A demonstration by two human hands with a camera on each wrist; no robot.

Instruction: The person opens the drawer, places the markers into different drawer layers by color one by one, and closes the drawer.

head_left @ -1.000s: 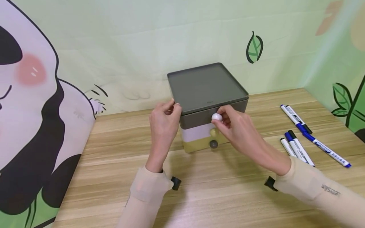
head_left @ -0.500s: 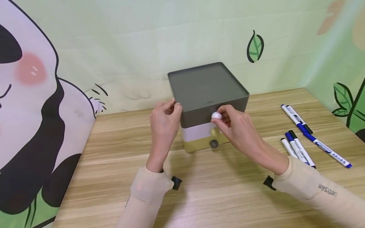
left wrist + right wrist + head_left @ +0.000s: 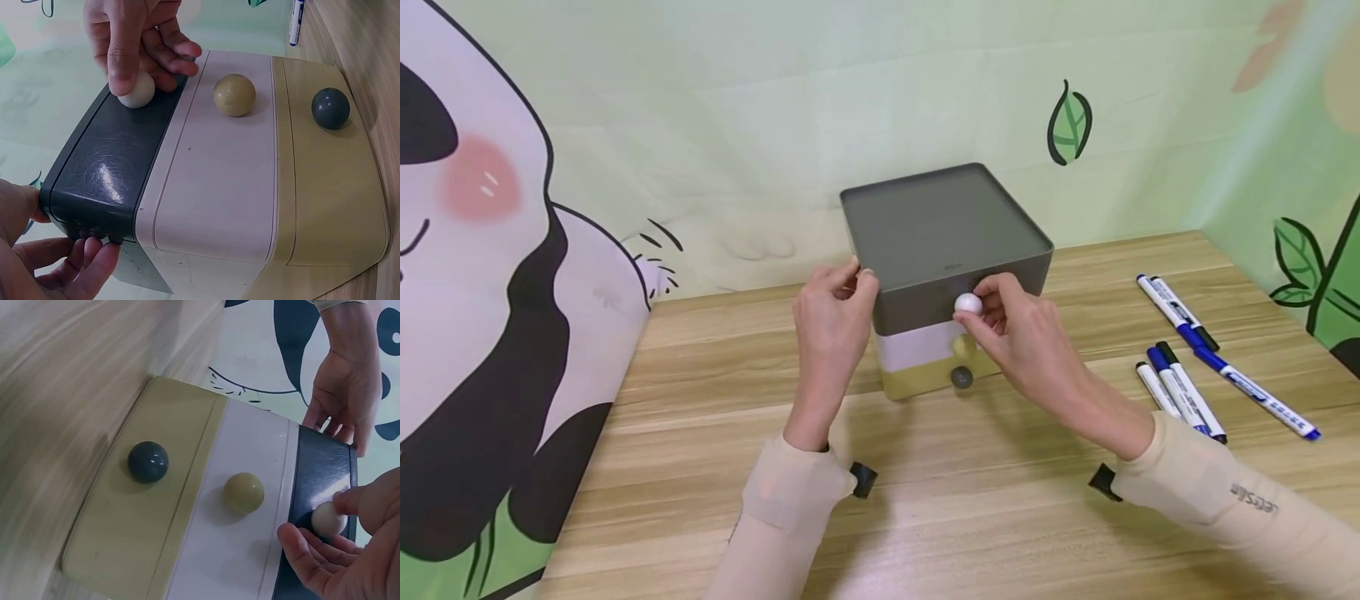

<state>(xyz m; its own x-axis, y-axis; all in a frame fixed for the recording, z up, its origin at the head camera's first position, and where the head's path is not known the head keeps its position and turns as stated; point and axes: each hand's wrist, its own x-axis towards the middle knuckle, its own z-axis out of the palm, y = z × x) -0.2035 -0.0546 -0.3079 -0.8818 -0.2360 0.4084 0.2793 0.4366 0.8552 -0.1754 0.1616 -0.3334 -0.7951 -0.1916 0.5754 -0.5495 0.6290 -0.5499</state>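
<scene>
A small three-tier drawer box (image 3: 947, 225) has a dark grey top and top drawer, a white middle drawer and a mustard bottom drawer. My right hand (image 3: 1037, 337) pinches the round white knob (image 3: 139, 91) of the grey drawer between thumb and fingers. At the upper left corner my left hand (image 3: 833, 329) grips the box, its thumb at the top edge and its fingers along the side wall. Below, the yellow knob (image 3: 244, 493) on the white drawer and the dark grey knob (image 3: 330, 108) on the mustard drawer stand free. The grey drawer front sits flush.
Several whiteboard markers lie to the right on the wooden table (image 3: 715, 467): a pair (image 3: 1176, 310), a blue one alone (image 3: 1258, 392) and a cluster (image 3: 1180, 392). A printed backdrop (image 3: 715, 125) stands close behind the box, with a panda (image 3: 482, 275) at left.
A dark seam between the box top and grey drawer front has disappeared; the front now sits flush. Both hands keep their holds, and the right forearm has shifted slightly left.
</scene>
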